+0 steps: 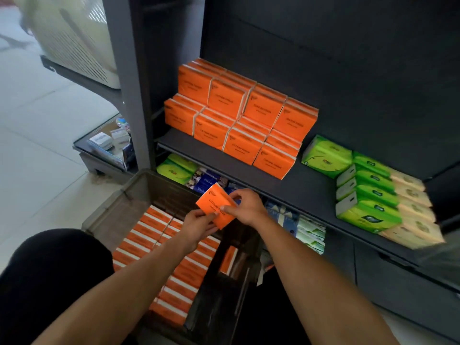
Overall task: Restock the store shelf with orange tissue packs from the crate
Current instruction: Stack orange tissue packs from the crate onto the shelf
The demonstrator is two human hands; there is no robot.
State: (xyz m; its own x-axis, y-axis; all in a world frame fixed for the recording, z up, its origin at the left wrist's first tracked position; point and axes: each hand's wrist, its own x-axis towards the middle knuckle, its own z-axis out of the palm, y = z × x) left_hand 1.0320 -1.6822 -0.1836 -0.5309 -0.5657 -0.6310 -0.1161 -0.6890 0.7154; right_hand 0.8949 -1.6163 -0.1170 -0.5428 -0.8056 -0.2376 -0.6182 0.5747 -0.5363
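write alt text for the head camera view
Both hands, left and right, hold one orange tissue pack above a dark crate of similar packs. Ahead, a dark shelf carries stacked orange packs beside green packs.

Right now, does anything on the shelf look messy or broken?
Nothing looks broken or spilled. The stacked orange tissue packs sit in stepped rows on the dark shelf, and the green tissue packs beside them are lined up. The only pack at a tilt is the orange one held by both hands, left and right.
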